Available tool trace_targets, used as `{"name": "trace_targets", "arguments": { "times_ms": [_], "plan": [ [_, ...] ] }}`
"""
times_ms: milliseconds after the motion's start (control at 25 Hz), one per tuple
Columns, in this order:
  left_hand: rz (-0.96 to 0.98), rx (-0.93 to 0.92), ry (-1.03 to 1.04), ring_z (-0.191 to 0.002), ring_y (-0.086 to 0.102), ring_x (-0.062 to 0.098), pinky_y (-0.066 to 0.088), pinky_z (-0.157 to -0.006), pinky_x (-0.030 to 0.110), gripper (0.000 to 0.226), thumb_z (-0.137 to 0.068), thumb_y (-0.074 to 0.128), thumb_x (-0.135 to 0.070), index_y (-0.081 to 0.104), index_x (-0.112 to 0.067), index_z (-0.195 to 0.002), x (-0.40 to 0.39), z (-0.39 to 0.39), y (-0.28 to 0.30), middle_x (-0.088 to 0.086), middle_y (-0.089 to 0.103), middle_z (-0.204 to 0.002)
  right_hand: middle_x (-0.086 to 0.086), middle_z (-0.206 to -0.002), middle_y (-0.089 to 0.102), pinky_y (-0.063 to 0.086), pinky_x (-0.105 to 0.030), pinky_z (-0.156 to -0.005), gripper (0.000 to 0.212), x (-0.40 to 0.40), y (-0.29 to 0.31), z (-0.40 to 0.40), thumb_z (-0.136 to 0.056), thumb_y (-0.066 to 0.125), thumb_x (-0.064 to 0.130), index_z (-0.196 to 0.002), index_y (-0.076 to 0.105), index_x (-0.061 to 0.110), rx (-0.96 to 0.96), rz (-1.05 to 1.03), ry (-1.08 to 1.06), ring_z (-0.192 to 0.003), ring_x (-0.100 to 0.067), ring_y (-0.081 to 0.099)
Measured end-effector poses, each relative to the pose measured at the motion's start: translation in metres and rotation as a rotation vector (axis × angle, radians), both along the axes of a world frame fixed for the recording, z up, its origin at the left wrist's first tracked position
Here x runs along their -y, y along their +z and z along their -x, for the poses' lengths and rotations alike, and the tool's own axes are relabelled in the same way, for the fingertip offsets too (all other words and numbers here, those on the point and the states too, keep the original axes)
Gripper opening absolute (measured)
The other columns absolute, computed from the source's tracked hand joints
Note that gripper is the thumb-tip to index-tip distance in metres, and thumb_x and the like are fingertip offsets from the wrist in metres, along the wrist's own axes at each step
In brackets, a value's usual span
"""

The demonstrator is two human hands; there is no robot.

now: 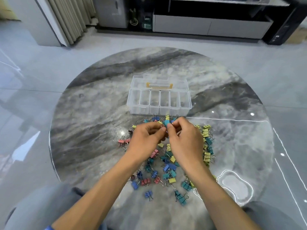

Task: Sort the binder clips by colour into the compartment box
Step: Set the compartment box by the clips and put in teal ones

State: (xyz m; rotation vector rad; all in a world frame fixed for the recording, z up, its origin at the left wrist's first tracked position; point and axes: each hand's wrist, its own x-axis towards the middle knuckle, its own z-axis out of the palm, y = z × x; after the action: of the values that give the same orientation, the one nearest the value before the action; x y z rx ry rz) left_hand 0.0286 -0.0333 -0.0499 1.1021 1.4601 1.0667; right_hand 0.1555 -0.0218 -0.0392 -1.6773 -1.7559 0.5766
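We pinch a teal clip (166, 123) between left hand (144, 138) and right hand (183, 140), above the clips (167, 166); the box (159, 101) sits just beyond, bare counter (93, 113) around; our hands hide some clips.

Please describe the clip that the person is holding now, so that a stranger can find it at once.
On the round marble table, find the clear compartment box; just in front of it the two hands meet above the pile of clips. The teal clip sits between their fingertips, the only one lifted off the table.
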Motion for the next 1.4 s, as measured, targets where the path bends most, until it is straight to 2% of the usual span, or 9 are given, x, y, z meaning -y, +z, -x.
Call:
{"name": "trace_targets", "arguments": {
  "times_ms": [120,280,480,560,640,720,920,1160,1400],
  "plan": [
    [-0.006,0.051,0.017,-0.072,0.066,0.012,0.052,-0.066,0.019,0.019,-0.099,0.057,-0.014,0.075,-0.01,-0.094,-0.004,-0.004,0.002,0.009,0.075,-0.082,0.007,-0.069,0.064,0.049,-0.034,-0.06,0.019,0.0,0.004,0.0,-0.097,0.058,0.03,-0.082,0.061,0.021,-0.118,0.027,-0.014,-0.065,-0.014,0.06],
    [0.1,0.335,-0.045,-0.064,0.054,0.01,0.044,-0.061,0.022,0.024,-0.103,0.046,-0.009,0.068,-0.007,-0.093,-0.007,0.018,-0.003,0.002,0.064,-0.071,-0.003,-0.073,0.07,0.05,-0.029,-0.058,0.016,0.003,0.013,-0.005,-0.098,0.058,0.015,-0.086,0.067,0.01,-0.748,0.361,-0.076,-0.065,-0.014,0.062],
    [0.23,0.722,-0.045,-0.058,0.051,0.011,0.043,-0.053,0.021,0.024,-0.097,0.044,-0.002,0.067,-0.006,-0.094,0.014,0.022,-0.005,0.005,0.06,-0.07,-0.009,-0.071,0.066,0.048,-0.027,-0.053,0.016,0.017,0.013,0.009,-0.096,0.054,0.01,-0.086,0.066,0.008,-1.128,0.628,0.059,-0.061,-0.018,0.059],
    [0.232,0.628,0.07,-0.062,0.056,0.013,0.048,-0.056,0.023,0.021,-0.099,0.047,-0.002,0.068,-0.005,-0.098,0.013,0.019,-0.003,0.009,0.065,-0.076,-0.006,-0.069,0.067,0.048,-0.026,-0.056,0.017,0.012,0.012,0.009,-0.097,0.056,0.012,-0.085,0.068,0.01,-1.01,0.54,0.035,-0.062,-0.015,0.06],
    [0.203,0.466,0.204,-0.07,0.064,0.018,0.053,-0.067,0.028,0.015,-0.098,0.057,-0.011,0.071,-0.007,-0.101,0.012,0.018,0.001,0.012,0.072,-0.087,-0.002,-0.069,0.07,0.049,-0.025,-0.06,0.018,0.009,0.013,0.005,-0.098,0.059,0.017,-0.083,0.069,0.013,-0.748,0.405,0.042,-0.064,-0.011,0.062],
    [0.164,0.426,0.196,-0.081,0.07,0.023,0.057,-0.079,0.035,0.016,-0.096,0.063,-0.019,0.073,-0.009,-0.101,0.01,0.015,0.005,0.013,0.075,-0.095,-0.004,-0.073,0.07,0.051,-0.023,-0.062,0.019,0.008,0.013,0.004,-0.097,0.06,0.019,-0.081,0.069,0.016,-0.607,0.33,0.097,-0.066,-0.01,0.063],
    [0.143,0.437,0.074,-0.091,0.068,0.027,0.055,-0.096,0.044,0.018,-0.089,0.069,-0.011,0.074,-0.005,-0.106,0.001,0.009,0.01,0.017,0.074,-0.098,-0.005,-0.07,0.069,0.05,-0.026,-0.059,0.016,0.002,0.015,-0.002,-0.097,0.06,0.015,-0.085,0.07,0.01,-0.675,0.349,0.117,-0.064,-0.013,0.061],
    [0.099,0.539,0.048,-0.082,0.069,0.016,0.053,-0.071,0.023,0.03,-0.074,0.074,-0.018,0.073,-0.004,-0.1,-0.007,0.011,0.012,0.009,0.075,-0.091,-0.006,-0.088,0.073,0.053,-0.029,-0.054,0.017,-0.005,0.017,-0.004,-0.086,0.072,0.029,-0.1,0.071,0.018,-0.816,0.457,0.0,-0.066,-0.016,0.066],
    [0.135,0.38,0.094,-0.064,0.065,0.01,0.051,-0.057,0.017,0.016,-0.078,0.077,-0.01,0.072,-0.002,-0.092,-0.011,0.009,0.01,0.005,0.073,-0.074,-0.009,-0.082,0.076,0.053,-0.026,-0.054,0.007,-0.006,0.018,-0.005,-0.086,0.073,0.01,-0.088,0.077,0.015,-0.872,0.426,-0.088,-0.065,-0.017,0.067]
  ]
}}
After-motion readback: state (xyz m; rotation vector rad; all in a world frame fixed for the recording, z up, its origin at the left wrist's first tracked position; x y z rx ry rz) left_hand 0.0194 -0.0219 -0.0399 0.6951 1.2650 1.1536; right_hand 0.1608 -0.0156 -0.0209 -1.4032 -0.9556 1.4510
